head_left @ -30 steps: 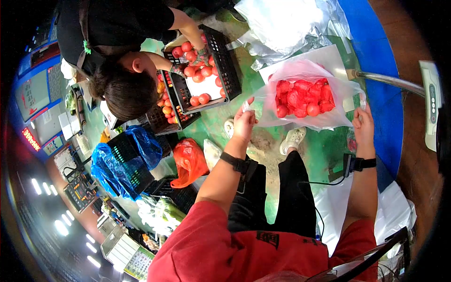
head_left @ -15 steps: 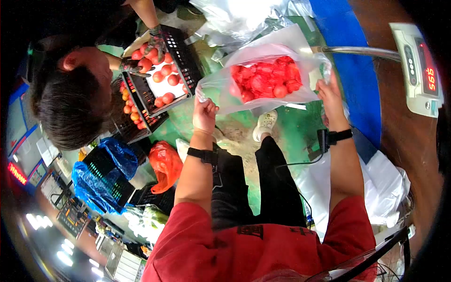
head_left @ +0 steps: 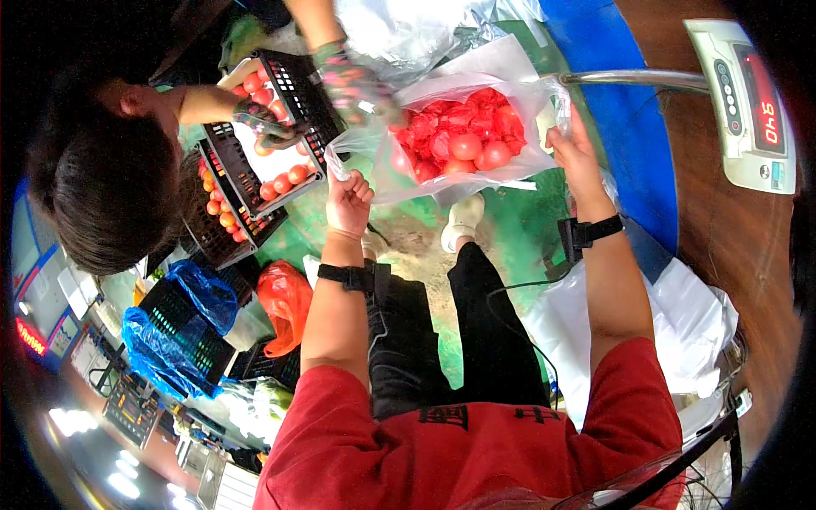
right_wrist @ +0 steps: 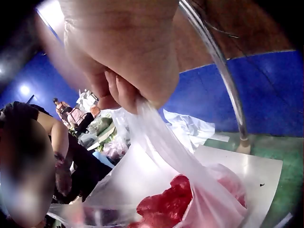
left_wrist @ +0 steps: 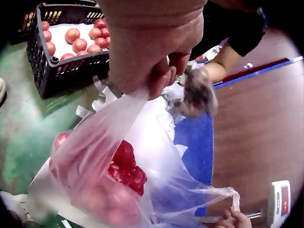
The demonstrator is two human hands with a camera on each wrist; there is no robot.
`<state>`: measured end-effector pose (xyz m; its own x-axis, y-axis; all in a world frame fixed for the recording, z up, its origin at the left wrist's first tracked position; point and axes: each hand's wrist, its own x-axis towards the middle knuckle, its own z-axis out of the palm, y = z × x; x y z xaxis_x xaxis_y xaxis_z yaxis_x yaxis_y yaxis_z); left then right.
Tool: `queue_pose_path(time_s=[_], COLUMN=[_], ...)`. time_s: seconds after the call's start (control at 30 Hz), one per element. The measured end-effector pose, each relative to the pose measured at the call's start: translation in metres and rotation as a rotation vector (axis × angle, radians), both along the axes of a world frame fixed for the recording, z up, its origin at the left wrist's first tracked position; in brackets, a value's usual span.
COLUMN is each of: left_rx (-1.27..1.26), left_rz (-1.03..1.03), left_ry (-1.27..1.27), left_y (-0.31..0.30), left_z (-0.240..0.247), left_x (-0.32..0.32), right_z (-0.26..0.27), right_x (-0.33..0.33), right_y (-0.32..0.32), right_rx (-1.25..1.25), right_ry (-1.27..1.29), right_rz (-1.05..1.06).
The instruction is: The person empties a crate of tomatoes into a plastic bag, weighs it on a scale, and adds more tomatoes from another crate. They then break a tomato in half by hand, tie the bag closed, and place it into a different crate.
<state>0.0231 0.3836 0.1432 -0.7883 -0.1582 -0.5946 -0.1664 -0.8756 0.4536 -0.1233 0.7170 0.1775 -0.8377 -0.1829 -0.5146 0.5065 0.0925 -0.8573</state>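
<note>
My left hand (head_left: 348, 204) grips the left handle of a clear plastic bag (head_left: 387, 185), and my right hand (head_left: 580, 161) grips its right handle, so the mouth is spread. Inside lie red-wrapped fruits and several bare red round fruits (head_left: 466, 146), which look like tomatoes. Another person's gloved hand (head_left: 361, 93) is blurred at the bag's left rim. In the left wrist view the bag (left_wrist: 109, 156) hangs from my curled left fingers; in the right wrist view my right hand (right_wrist: 128, 57) pinches the gathered plastic.
Black crates (head_left: 303, 93) of red fruit stand at the left, where the other person (head_left: 93, 187) leans over. A scale display (head_left: 761, 106) on a metal pole (head_left: 637, 79) is at the right. Red (head_left: 285, 306) and blue bags (head_left: 166, 340) lie lower left, white plastic sheets (head_left: 629, 331) lower right.
The other person's gloved hand has moved from the crate to the bag. More bare fruits show on top inside, and the display reading differs. My hands still hold both handles.
</note>
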Motion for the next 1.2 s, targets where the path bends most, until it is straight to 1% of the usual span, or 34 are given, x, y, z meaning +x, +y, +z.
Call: queue_pose_path(time_s=[0.03, 0.1, 0.13, 0.2, 0.27, 0.33, 0.4, 0.43, 0.47, 0.53, 0.6, 0.67, 0.73, 0.8, 0.83, 0.87, 0.9, 0.93, 1.0, 1.03, 1.07, 1.1, 1.13, 1.17, 1.2], left_rx=[0.004, -0.040, -0.060, -0.058, -0.091, -0.203, -0.289, -0.324, -0.365, -0.449, -0.450, -0.517, -0.507, -0.534, -0.518, -0.461, -0.409, -0.411, -0.388, -0.395, -0.368, -0.366, -0.353, -0.336, -0.281], left_rz=[-0.001, -0.027, -0.087, -0.073, -0.108, -0.115, -0.092, -0.104, -0.117, -0.135, -0.080, -0.040, -0.029, -0.079, -0.080, -0.078, -0.076, -0.076, -0.074, -0.058, -0.063, -0.092, -0.041, -0.068, -0.046], left_ry=[0.001, -0.188, -0.159, -0.154, -0.117, -0.152, -0.197, -0.192, -0.183, -0.207, -0.186, -0.327, -0.274, -0.329, -0.318, -0.250, -0.189, -0.195, -0.261, -0.213, -0.269, -0.287, -0.227, -0.232, -0.271], left_y=[0.005, 0.020, 0.025, 0.032, 0.036, 0.041, 0.047, 0.049, 0.050, 0.051, 0.052, 0.050, 0.047, 0.047, 0.048, 0.046, 0.044, 0.043, 0.038, 0.036, 0.026, 0.026, 0.028, 0.028, 0.025], left_z=[0.002, 0.007, 0.007, 0.002, 0.001, 0.000, 0.004, 0.006, 0.010, 0.009, 0.001, -0.022, -0.035, -0.026, -0.025, -0.024, -0.023, -0.023, -0.027, -0.033, -0.060, -0.051, -0.044, -0.036, -0.044], left_x=[-0.002, -0.005, -0.003, 0.000, 0.001, 0.002, -0.002, -0.002, -0.002, -0.001, 0.008, 0.020, 0.030, 0.026, 0.026, 0.027, 0.029, 0.031, 0.030, 0.033, 0.046, 0.045, 0.040, 0.037, 0.038], right_z=[-0.001, -0.011, -0.018, -0.025, 0.000, -0.001, -0.011, -0.010, -0.010, -0.013, -0.022, -0.019, -0.024, -0.020, -0.016, -0.014, -0.012, -0.012, -0.014, -0.015, -0.010, -0.038, -0.028, -0.029, -0.028], right_x=[0.001, 0.005, 0.005, 0.005, 0.007, 0.007, 0.009, 0.009, 0.008, 0.010, 0.010, 0.009, 0.008, 0.007, 0.006, 0.005, 0.005, 0.006, 0.002, 0.001, -0.002, 0.001, -0.003, -0.003, -0.005], right_y=[-0.004, 0.000, 0.001, 0.014, 0.001, 0.001, 0.005, 0.004, 0.012, 0.011, 0.018, 0.008, 0.005, 0.009, 0.009, 0.008, 0.007, 0.007, 0.010, 0.017, 0.020, 0.036, 0.030, 0.031, 0.030], right_rx=[-0.019, -0.032, -0.013, 0.021, -0.099, -0.070, -0.035, 0.022, -0.009, -0.022, -0.025, 0.025, -0.065, -0.029, -0.023, -0.026, -0.049, -0.051, -0.049, 0.003, 0.080, 0.180, 0.136, 0.201, 0.167], right_ry=[0.026, 0.055, 0.108, 0.162, 0.000, 0.025, -0.043, -0.044, -0.082, -0.102, -0.116, -0.096, -0.127, -0.080, -0.082, -0.091, -0.092, -0.098, -0.124, -0.111, -0.047, 0.169, -0.059, 0.050, 0.018], right_rz=[0.003, 0.002, 0.011, 0.021, -0.124, -0.148, -0.222, -0.216, -0.119, -0.194, -0.140, -0.228, -0.302, -0.202, -0.196, -0.189, -0.206, -0.205, -0.283, -0.244, -0.196, -0.057, -0.208, -0.133, -0.155])
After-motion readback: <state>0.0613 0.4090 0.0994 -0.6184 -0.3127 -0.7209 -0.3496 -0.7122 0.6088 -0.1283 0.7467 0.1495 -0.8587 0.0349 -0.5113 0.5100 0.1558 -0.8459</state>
